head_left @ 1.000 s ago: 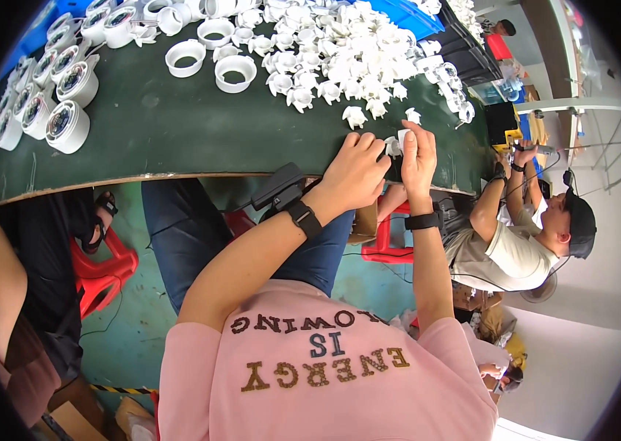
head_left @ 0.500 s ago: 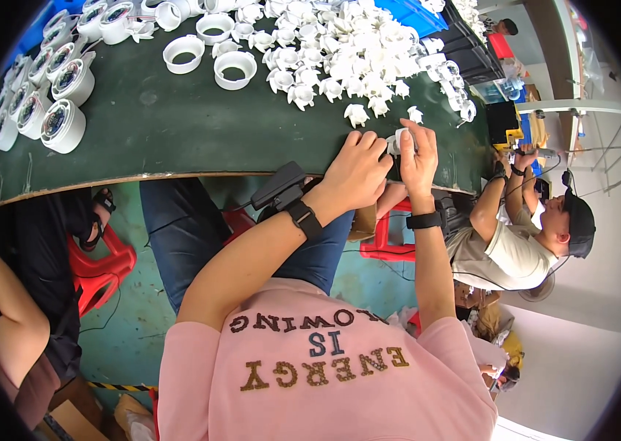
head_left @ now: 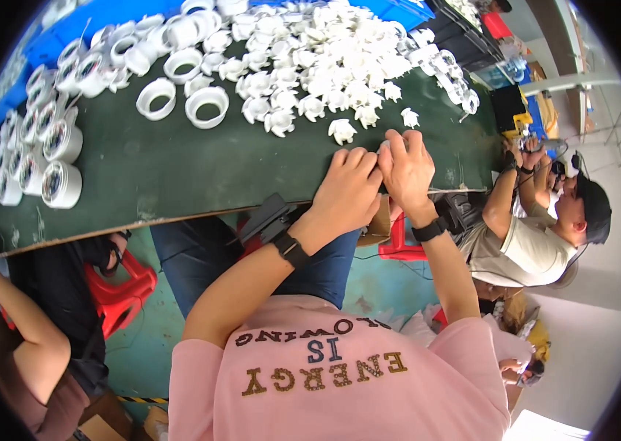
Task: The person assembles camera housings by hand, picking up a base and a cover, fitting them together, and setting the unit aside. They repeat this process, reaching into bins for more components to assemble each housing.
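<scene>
My left hand (head_left: 349, 187) and my right hand (head_left: 406, 175) meet near the front edge of the table, fingers curled inward and almost touching. My right hand closes over a small white plastic part, now nearly all covered by the fingers. What the left fingertips pinch, if anything, is hidden behind the hand. Just beyond my hands lie two loose white claw-edged plastic pieces, one on the left (head_left: 341, 131) and one on the right (head_left: 410, 117). A large heap of similar white pieces (head_left: 325, 59) spreads behind them.
White rings (head_left: 207, 107) lie left of the heap on the dark green table (head_left: 149, 165). Farther left stand several round white units (head_left: 61, 184) with dark faces. Blue bins (head_left: 46, 44) line the back. A person in a cap (head_left: 546, 242) works at the right.
My view has shifted, so the table sits lower in it. My right hand has turned and curled its fingers over the white part, which showed more before.
</scene>
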### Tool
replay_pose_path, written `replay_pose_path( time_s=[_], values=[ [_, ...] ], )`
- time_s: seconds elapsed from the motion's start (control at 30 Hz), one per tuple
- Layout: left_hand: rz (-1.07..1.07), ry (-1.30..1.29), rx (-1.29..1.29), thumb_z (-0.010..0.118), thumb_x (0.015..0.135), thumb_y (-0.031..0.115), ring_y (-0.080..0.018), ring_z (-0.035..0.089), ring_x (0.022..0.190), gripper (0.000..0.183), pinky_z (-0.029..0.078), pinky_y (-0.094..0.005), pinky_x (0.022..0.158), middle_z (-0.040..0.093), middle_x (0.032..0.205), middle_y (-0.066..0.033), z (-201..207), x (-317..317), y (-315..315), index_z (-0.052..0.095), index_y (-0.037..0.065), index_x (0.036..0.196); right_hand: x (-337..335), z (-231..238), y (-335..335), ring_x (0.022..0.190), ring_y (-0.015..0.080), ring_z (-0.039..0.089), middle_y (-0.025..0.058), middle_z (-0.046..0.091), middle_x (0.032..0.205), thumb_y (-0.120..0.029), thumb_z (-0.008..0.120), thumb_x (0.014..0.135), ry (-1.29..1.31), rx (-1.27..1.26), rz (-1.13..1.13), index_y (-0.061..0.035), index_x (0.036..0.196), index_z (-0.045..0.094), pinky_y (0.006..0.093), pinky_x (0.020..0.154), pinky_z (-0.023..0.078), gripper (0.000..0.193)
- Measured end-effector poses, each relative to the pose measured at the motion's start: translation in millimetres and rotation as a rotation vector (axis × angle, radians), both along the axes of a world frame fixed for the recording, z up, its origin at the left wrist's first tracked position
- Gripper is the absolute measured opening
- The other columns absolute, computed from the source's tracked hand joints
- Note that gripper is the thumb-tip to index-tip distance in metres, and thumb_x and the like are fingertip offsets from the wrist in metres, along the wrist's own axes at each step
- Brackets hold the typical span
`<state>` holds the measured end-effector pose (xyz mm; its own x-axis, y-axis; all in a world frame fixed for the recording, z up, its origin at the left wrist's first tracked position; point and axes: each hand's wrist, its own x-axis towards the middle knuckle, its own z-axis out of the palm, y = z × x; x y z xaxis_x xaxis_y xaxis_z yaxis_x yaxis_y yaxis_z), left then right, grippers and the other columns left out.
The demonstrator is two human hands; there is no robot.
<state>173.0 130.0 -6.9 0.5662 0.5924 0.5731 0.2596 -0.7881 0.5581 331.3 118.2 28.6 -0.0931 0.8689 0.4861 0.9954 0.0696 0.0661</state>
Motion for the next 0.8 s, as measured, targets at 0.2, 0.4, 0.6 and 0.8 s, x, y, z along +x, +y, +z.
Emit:
replay_pose_path(
  time_s=[0.2, 0.4, 0.6, 0.8],
  values=[
    [-0.015, -0.17, -0.102, 0.068, 0.072, 0.009, -0.03, 0.053, 0.096, 0.027, 0.043, -0.0404, 0.081, 0.054, 0.101, -0.0128, 17, -6, -4, 0.059, 0.002, 0.097, 17, 0, 2, 0.079, 0.0324, 0.06, 0.0133, 0.056, 0.097, -0.019, 0.052, 0.092, 0.37, -0.057, 0.014, -0.0116, 0.107, 0.06, 0.0418, 0.068, 0.051, 0.019],
    [-0.357, -0.417, -1.509, 0.034, 0.097, 0.05, -0.0141, 0.058, 0.062, 0.055, 0.044, -0.0253, 0.055, 0.064, 0.077, -0.0082, 50, -76, -19, 0.061, 0.002, 0.096, -57, 37, -17, 0.108, 0.0201, 0.056, 0.0078, 0.053, 0.118, -0.027, 0.048, 0.099, 1.793, -0.233, 0.465, -0.0068, 0.128, 0.045, 0.0367, 0.085, 0.05, 0.036],
    [-0.216, -1.318, -1.728, 0.023, 0.096, 0.055, -0.0238, 0.059, 0.064, 0.063, 0.043, -0.0302, 0.052, 0.065, 0.085, -0.0141, 67, -146, -27, 0.055, 0.004, 0.115, -158, 24, -15, 0.087, 0.0133, 0.052, 0.0078, 0.05, 0.113, -0.012, 0.058, 0.091, 1.431, -0.385, 0.826, -0.0067, 0.114, 0.051, 0.0273, 0.076, 0.045, 0.024],
    [0.061, -1.172, -1.347, 0.04, 0.098, 0.04, -0.016, 0.052, 0.055, 0.042, 0.037, -0.0256, 0.045, 0.063, 0.082, -0.0136, 55, -208, -16, 0.053, 0.002, 0.111, -187, 13, 84, 0.067, 0.0269, 0.062, 0.0081, 0.06, 0.065, -0.02, 0.06, 0.086, 0.153, -0.246, 0.469, -0.0112, 0.108, 0.06, 0.0389, 0.057, 0.043, 0.023]
  ],
)
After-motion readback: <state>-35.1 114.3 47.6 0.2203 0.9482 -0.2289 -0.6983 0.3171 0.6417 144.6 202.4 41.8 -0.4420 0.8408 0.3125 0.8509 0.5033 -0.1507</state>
